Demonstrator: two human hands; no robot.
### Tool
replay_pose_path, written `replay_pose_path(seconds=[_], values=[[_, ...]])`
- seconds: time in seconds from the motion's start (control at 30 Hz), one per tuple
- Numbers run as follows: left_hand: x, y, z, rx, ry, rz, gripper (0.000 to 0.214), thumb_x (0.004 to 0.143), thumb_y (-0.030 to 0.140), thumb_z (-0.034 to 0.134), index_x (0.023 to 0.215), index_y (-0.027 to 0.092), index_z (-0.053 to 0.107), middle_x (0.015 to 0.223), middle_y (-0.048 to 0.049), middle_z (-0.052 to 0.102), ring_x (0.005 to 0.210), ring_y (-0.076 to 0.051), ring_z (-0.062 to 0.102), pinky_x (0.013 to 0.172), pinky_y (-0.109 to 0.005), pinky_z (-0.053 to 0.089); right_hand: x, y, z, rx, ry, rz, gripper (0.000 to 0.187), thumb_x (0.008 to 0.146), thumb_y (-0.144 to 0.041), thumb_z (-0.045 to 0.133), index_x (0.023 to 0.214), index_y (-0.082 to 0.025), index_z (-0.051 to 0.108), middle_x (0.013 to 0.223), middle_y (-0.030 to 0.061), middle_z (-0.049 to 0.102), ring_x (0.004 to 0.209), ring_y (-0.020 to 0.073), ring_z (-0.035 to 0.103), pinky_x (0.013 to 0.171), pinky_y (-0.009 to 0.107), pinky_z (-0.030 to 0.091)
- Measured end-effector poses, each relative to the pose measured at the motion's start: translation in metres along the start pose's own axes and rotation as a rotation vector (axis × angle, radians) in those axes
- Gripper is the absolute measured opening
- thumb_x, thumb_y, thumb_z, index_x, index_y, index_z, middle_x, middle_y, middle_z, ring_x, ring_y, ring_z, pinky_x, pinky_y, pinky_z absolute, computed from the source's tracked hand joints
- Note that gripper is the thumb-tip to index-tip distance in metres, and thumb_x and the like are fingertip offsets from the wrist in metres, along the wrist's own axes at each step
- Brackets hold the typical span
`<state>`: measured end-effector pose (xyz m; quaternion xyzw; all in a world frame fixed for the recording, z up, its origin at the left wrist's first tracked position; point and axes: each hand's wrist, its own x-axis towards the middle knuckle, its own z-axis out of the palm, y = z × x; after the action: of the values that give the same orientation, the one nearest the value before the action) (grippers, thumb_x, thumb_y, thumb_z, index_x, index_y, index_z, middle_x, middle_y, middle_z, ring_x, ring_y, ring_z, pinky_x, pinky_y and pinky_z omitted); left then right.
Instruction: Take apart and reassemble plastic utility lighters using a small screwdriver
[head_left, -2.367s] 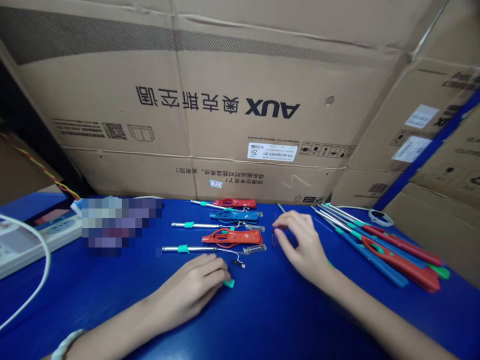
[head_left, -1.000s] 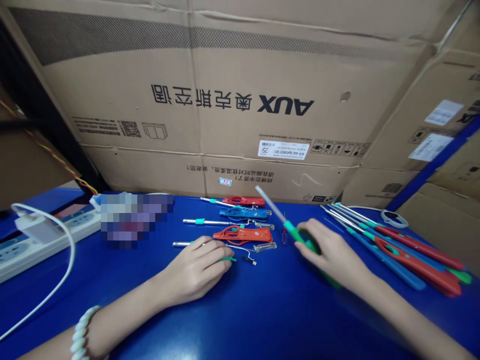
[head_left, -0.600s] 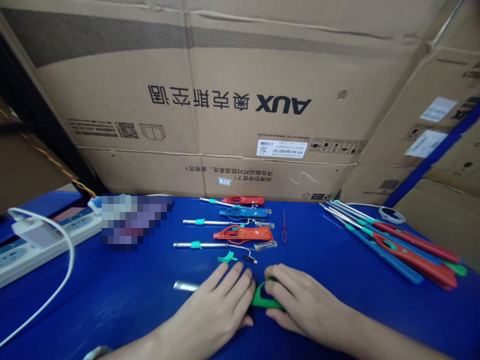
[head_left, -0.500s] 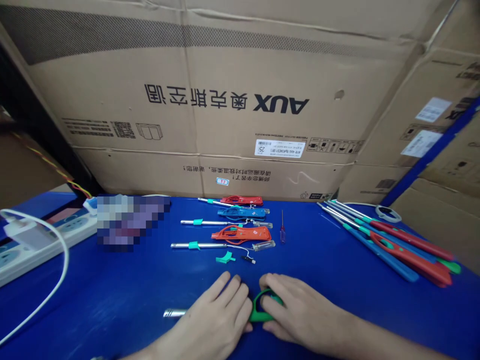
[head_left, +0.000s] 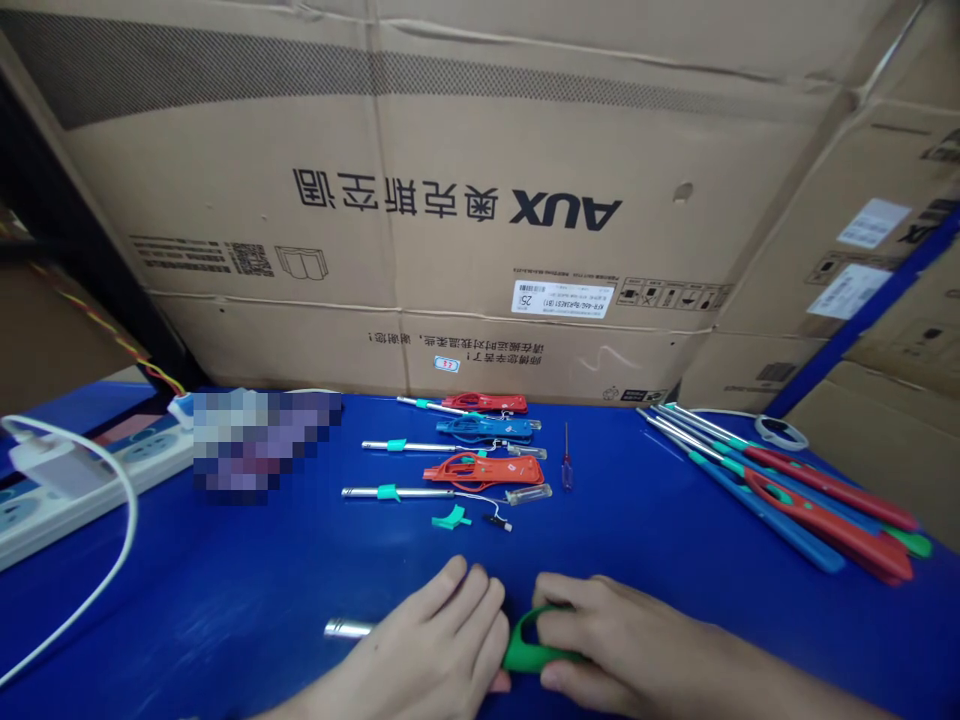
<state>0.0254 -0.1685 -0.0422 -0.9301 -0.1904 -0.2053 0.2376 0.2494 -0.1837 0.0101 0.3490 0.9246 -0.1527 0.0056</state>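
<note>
A green long-nosed lighter [head_left: 529,655] lies across the front of the blue table, its silver tube pointing left. My left hand [head_left: 435,645] wraps over its middle, so the joint between tube and handle is hidden. Closed on the handle's loop end is my right hand [head_left: 611,640], which covers the rear of the lighter. Beyond my hands lie a loose teal trigger piece [head_left: 450,517] and a small black igniter [head_left: 497,522] on a white wire. The nearest silver tube [head_left: 397,493] with a teal collar lies just behind them.
Opened lighter parts lie in rows, among them an orange shell [head_left: 484,470], a blue shell [head_left: 484,430] and clear tanks [head_left: 529,494]. A small screwdriver [head_left: 567,472] is beside them. Several whole lighters [head_left: 832,505] lie right; a power strip [head_left: 90,500] is left. Cardboard [head_left: 450,130] stands behind.
Both hands and the green lighter have shifted slightly toward me. My right hand has moved a little to the right, and the handle appears turned somewhat. The other parts stay put.
</note>
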Motion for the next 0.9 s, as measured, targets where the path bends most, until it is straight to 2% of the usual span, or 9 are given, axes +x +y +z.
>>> replay_pose_path(seconds=[0.13,0.23,0.33,0.43,0.53,0.6,0.77,0.83,0.9], values=[[0.000,-0.004,0.002,-0.038,-0.008,-0.007,0.025,0.099,0.030,0.044,0.095,0.013,0.062,0.099,-0.0084,0.067,0.095,-0.024,0.056,0.100,-0.040,0.028,0.000,0.006,0.018,-0.210,0.119,-0.025,0.014,0.084,-0.028,0.068,0.084,-0.020,0.057,0.098,0.0045,0.064,0.066,0.0170,0.067,0.061,0.028,0.055],[-0.001,-0.006,0.005,-0.093,-0.060,-0.021,0.025,0.096,0.037,0.051,0.091,0.014,0.062,0.094,-0.0071,0.066,0.091,-0.024,0.056,0.098,-0.040,0.028,0.002,0.012,0.034,-0.398,0.320,-0.127,0.022,0.080,-0.034,0.071,0.087,-0.018,0.058,0.102,0.0109,0.065,0.079,0.0241,0.068,0.073,0.035,0.056],[-0.001,-0.007,0.007,-0.130,-0.086,-0.051,0.027,0.094,0.040,0.054,0.088,0.014,0.062,0.090,-0.0060,0.066,0.087,-0.024,0.056,0.096,-0.041,0.029,0.004,0.015,0.041,-0.476,0.378,-0.151,0.021,0.082,-0.034,0.069,0.088,-0.018,0.058,0.103,0.0121,0.065,0.078,0.0242,0.067,0.075,0.037,0.055],[0.000,-0.007,0.004,-0.119,-0.090,-0.050,0.028,0.094,0.040,0.054,0.088,0.014,0.062,0.089,-0.0057,0.065,0.086,-0.023,0.055,0.097,-0.041,0.028,0.002,0.013,0.033,-0.418,0.295,-0.122,0.020,0.083,-0.034,0.068,0.089,-0.018,0.058,0.102,0.0112,0.065,0.075,0.0234,0.067,0.069,0.035,0.055],[0.003,-0.005,-0.002,-0.102,-0.091,-0.031,0.028,0.096,0.039,0.052,0.090,0.014,0.063,0.089,-0.0043,0.066,0.087,-0.021,0.055,0.098,-0.039,0.028,-0.001,0.005,0.015,-0.217,0.053,-0.002,0.014,0.086,-0.032,0.064,0.088,-0.020,0.058,0.100,0.0058,0.062,0.066,0.0186,0.066,0.059,0.030,0.053],[0.004,-0.002,-0.006,-0.084,-0.078,-0.017,0.030,0.097,0.039,0.049,0.090,0.014,0.063,0.091,-0.0043,0.067,0.089,-0.021,0.055,0.099,-0.038,0.027,-0.004,0.000,0.002,-0.044,-0.071,0.063,0.009,0.090,-0.030,0.059,0.087,-0.021,0.058,0.100,0.0019,0.061,0.068,0.0155,0.065,0.063,0.027,0.051],[0.004,0.002,-0.006,-0.063,-0.040,0.000,0.041,0.103,0.033,0.030,0.090,0.013,0.064,0.093,-0.0057,0.067,0.091,-0.022,0.054,0.101,-0.040,0.025,-0.005,0.002,-0.012,0.290,-0.095,0.020,0.020,0.094,-0.027,0.053,0.076,-0.019,0.053,0.084,-0.0015,0.056,0.080,0.0129,0.059,0.071,0.021,0.045],[0.002,-0.005,-0.003,-0.059,-0.013,-0.012,0.047,0.104,0.028,0.021,0.090,0.013,0.064,0.094,-0.0066,0.066,0.092,-0.022,0.054,0.101,-0.040,0.023,-0.008,0.012,-0.016,0.394,-0.112,0.022,0.028,0.095,-0.028,0.051,0.070,-0.018,0.050,0.074,-0.0028,0.050,0.071,0.0110,0.055,0.066,0.020,0.044],[0.000,-0.016,0.000,-0.046,0.010,-0.068,0.051,0.104,0.024,0.017,0.085,0.014,0.063,0.090,-0.0073,0.065,0.089,-0.023,0.053,0.100,-0.041,0.023,-0.013,0.024,-0.021,0.557,-0.192,0.090,0.032,0.097,-0.032,0.045,0.069,-0.017,0.050,0.071,-0.0042,0.045,0.050,0.0062,0.045,0.048,0.017,0.038]])
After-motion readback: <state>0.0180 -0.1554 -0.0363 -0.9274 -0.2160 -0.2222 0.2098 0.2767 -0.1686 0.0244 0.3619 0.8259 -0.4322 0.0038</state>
